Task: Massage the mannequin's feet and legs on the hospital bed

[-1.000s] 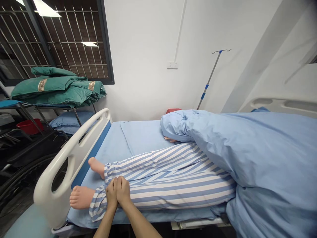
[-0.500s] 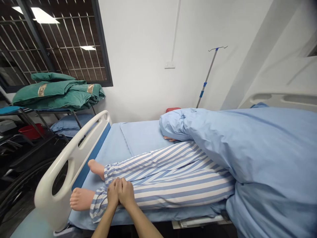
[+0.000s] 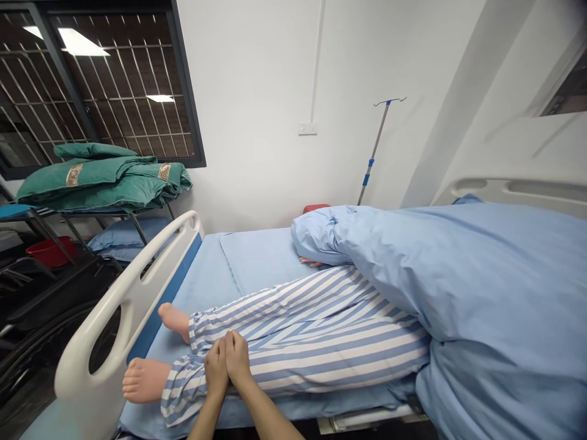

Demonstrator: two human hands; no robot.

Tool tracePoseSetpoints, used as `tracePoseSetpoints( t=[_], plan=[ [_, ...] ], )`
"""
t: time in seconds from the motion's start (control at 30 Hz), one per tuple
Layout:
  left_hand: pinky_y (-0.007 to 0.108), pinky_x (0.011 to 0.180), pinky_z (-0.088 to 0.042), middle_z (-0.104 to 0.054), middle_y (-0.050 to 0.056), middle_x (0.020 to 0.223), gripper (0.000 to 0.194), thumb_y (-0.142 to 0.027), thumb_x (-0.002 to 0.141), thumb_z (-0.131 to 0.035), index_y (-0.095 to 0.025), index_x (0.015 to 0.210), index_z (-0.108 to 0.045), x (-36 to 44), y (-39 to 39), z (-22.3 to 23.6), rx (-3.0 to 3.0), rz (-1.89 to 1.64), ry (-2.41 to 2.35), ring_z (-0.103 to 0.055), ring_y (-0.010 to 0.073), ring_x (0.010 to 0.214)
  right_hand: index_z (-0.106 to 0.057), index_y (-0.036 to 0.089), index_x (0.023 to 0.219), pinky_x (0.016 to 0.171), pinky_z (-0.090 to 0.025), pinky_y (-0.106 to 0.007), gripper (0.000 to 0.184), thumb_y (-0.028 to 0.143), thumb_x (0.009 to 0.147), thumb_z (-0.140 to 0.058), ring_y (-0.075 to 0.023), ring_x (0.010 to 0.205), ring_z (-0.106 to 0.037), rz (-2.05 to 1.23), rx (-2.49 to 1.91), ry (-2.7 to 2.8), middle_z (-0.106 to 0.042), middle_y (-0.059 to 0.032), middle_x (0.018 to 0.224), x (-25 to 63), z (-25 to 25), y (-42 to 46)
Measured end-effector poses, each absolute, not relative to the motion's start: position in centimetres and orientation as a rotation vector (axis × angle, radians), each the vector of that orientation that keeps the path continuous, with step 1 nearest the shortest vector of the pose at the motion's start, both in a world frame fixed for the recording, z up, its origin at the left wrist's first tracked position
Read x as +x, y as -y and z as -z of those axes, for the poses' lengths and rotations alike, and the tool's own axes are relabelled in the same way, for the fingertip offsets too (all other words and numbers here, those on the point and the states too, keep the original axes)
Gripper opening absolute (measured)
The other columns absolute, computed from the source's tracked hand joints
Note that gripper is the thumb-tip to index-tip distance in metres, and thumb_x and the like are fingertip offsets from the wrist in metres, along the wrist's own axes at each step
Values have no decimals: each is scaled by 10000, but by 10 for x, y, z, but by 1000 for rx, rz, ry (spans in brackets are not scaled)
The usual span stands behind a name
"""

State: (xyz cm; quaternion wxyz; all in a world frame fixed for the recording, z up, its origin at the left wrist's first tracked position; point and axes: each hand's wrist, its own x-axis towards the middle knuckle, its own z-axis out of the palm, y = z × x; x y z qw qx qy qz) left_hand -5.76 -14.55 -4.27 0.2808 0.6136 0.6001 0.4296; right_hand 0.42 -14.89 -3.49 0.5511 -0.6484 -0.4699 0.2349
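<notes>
My left hand [image 3: 216,366] and my right hand [image 3: 237,355] are closed, side by side and pressed together, backs up. They are over the near lower leg of a figure lying on the bed; whether they touch it I cannot tell. Nothing shows in either hand; palms and fingertips are hidden. Blue-and-white striped trousers [image 3: 330,348] cover the figure's legs. Its smooth, manikin-like feet, the near foot [image 3: 145,380] and the far foot [image 3: 175,320], are bare. A light blue quilt [image 3: 477,269] covers the upper body, with some fingers [image 3: 310,261] showing at its edge.
A white footboard [image 3: 123,305] rises at the left end of the bed [image 3: 257,250]. Behind it are a wheelchair [image 3: 50,305], a red basin [image 3: 50,252] and green folded quilts [image 3: 101,177]. An IV pole [image 3: 373,153] stands by the far wall.
My closed hands have shifted slightly to the right along the near leg. The trousers have not moved with them. The whole view has drifted a little left and down.
</notes>
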Motion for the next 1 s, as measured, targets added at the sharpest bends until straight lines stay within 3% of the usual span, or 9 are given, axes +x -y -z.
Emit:
tracePoseSetpoints(
  t=[0.23,0.47,0.67,1.0],
  plan=[
    [334,714,-446,-668,105,778,224,-325,675,-403,-194,675,-584,-61,142,56,1818,-1147,-1618,-601,222,748,-467,195,598,497,-257,-229,340,323,879,-324,-114,503,-452,-552,-1533,1198,-508,14,524,5,20,162],
    [290,595,-441,-591,34,583,299,-432,722,-412,-190,598,-536,-54,142,36,1553,-1150,-1512,-546,174,601,-442,196,578,500,-279,-226,358,362,877,-335,-113,494,-436,-592,-1397,1101,-485,21,510,6,35,164],
    [228,432,-323,-349,-67,448,333,-459,712,-479,-203,540,-352,-38,141,16,1012,-1350,-1350,-361,92,432,-437,198,577,500,-279,-230,383,364,890,-291,-118,496,-448,-626,-1387,1074,-490,16,512,10,40,158],
    [292,600,-412,-597,33,599,298,-405,759,-382,-194,630,-549,-45,145,53,1644,-1145,-1569,-527,171,592,-416,198,571,511,-287,-234,359,352,875,-304,-124,517,-447,-600,-1471,1101,-495,0,535,16,26,159]
  ],
)
